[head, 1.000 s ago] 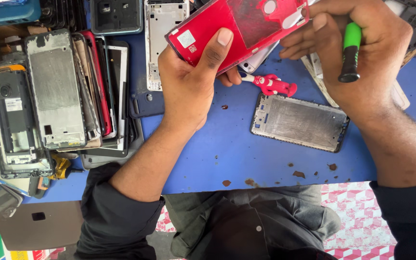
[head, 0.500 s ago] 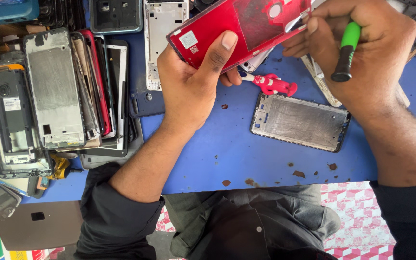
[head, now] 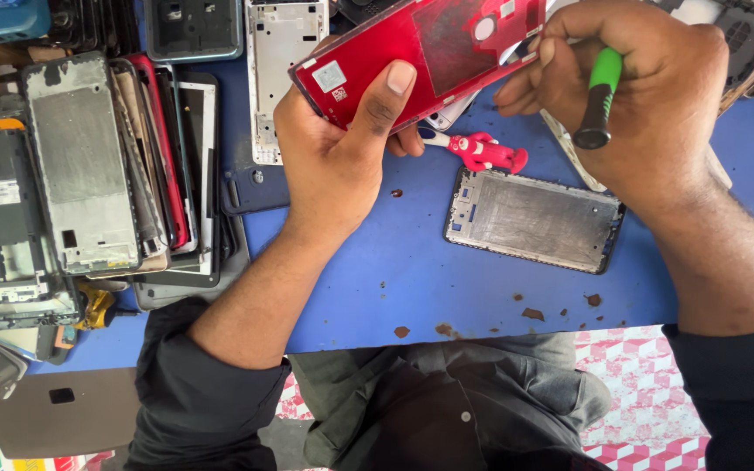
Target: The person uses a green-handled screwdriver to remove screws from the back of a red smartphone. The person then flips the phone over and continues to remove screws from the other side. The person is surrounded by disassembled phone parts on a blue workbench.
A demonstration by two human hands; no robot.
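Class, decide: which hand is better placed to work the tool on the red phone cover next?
Probably the right hand: it grips the green-handled screwdriver at the red phone cover, while the left hand steadies that cover.

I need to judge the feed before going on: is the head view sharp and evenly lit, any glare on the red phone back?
Head view: sharp across the blue table, with soft, even daylight and faint shadows; the red phone back in the left hand shows a mild sheen, no blown-out glare; the right hand with the green-handled screwdriver is crisp; the top edge crops the clutter.
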